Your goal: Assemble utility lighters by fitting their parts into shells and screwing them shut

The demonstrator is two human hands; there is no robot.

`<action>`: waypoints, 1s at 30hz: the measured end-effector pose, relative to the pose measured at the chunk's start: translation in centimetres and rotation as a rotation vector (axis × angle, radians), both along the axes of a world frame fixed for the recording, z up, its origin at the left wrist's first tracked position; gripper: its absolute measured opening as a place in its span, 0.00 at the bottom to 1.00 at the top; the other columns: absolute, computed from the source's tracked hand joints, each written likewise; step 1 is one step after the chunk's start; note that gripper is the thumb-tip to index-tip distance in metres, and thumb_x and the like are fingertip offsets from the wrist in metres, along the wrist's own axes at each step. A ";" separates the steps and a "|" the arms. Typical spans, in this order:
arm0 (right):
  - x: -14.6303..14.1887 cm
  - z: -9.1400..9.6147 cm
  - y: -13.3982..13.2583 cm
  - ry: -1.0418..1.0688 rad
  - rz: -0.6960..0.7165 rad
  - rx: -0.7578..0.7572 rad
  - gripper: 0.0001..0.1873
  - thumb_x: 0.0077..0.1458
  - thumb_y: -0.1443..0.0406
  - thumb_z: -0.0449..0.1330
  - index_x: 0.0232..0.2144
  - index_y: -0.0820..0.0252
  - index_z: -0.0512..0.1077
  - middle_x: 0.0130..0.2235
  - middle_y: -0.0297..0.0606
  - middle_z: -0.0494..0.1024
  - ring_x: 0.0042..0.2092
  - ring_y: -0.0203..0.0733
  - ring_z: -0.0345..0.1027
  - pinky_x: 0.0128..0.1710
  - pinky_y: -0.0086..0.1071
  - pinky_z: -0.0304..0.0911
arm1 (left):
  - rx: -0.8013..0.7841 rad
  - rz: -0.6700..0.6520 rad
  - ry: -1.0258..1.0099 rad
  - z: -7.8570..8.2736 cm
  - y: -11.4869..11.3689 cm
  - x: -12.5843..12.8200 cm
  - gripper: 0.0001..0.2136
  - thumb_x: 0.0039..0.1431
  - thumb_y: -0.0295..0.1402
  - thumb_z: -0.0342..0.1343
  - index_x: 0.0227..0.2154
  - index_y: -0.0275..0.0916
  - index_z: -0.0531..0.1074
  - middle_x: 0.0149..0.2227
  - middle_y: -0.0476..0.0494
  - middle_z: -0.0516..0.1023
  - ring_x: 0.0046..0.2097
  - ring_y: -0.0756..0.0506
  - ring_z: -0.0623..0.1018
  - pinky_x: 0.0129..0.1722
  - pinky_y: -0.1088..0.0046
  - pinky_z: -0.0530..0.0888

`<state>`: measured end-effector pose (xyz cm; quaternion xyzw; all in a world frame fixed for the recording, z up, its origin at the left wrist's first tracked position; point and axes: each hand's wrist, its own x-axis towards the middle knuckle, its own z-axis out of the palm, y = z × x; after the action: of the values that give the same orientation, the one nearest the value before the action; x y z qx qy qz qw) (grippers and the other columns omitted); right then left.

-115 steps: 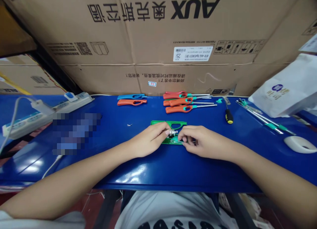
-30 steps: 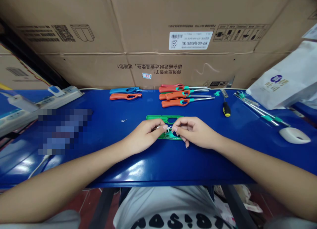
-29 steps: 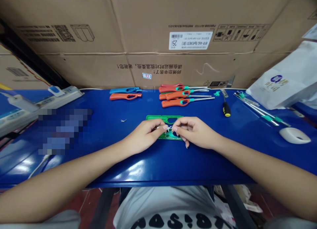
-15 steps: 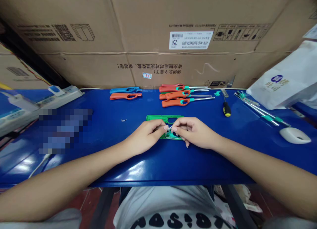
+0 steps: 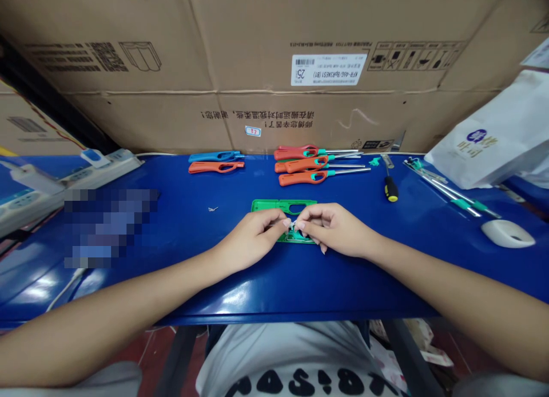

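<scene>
Two green lighter casing halves [image 5: 268, 205] lie on the blue table in front of me, one behind the other. Over the nearer half, my left hand [image 5: 263, 231] pinches with thumb and forefinger at a small whitish piece [image 5: 293, 225]. From the other side, my right hand [image 5: 328, 226] pinches at the same piece with its fingertips. What kind of part it is cannot be made out, as the fingers cover most of it. My hands hide much of the nearer casing half.
Behind lie orange lighters [image 5: 302, 179] with metal tubes, and blue [image 5: 214, 157] and orange casings. Small screws [image 5: 213, 209] rest left. A screwdriver [image 5: 390, 190], metal tubes [image 5: 454, 194] and a white oval object [image 5: 508, 234] are right. A power strip [image 5: 115, 168] stands left; a cardboard box [image 5: 257, 42] backs the table.
The whole view has shifted very slightly. Both hands keep their pinch over the green casing, with the fingertips barely moved around the small whitish piece.
</scene>
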<state>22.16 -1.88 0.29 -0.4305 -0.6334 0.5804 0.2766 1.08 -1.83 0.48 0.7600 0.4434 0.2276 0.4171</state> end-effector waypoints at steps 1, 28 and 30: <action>0.0 0.0 0.0 0.005 -0.005 0.001 0.17 0.52 0.53 0.69 0.30 0.61 0.73 0.24 0.28 0.68 0.23 0.29 0.61 0.17 0.22 0.66 | 0.004 0.002 -0.001 0.0 0.0 0.0 0.16 0.66 0.43 0.48 0.29 0.37 0.70 0.26 0.52 0.65 0.30 0.49 0.64 0.31 0.72 0.60; 0.9 0.4 0.6 -0.234 -0.049 0.360 0.15 0.59 0.56 0.61 0.37 0.63 0.78 0.28 0.33 0.71 0.26 0.32 0.56 0.26 0.29 0.53 | 0.100 -0.027 -0.059 -0.1 0.3 -0.1 0.15 0.69 0.43 0.50 0.37 0.37 0.74 0.30 0.50 0.72 0.31 0.49 0.69 0.32 0.73 0.65; 1.4 1.0 0.5 -0.322 -0.024 0.513 0.12 0.61 0.60 0.59 0.40 0.62 0.78 0.33 0.36 0.74 0.29 0.33 0.61 0.29 0.29 0.58 | 0.149 -0.044 -0.035 0.4 0.4 -0.5 0.13 0.69 0.42 0.51 0.41 0.38 0.72 0.31 0.50 0.74 0.32 0.49 0.71 0.32 0.74 0.66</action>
<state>23.60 -1.40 1.27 -0.4404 -0.7900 0.3224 0.2792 0.56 -1.46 0.91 0.7944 0.4011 0.2641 0.3720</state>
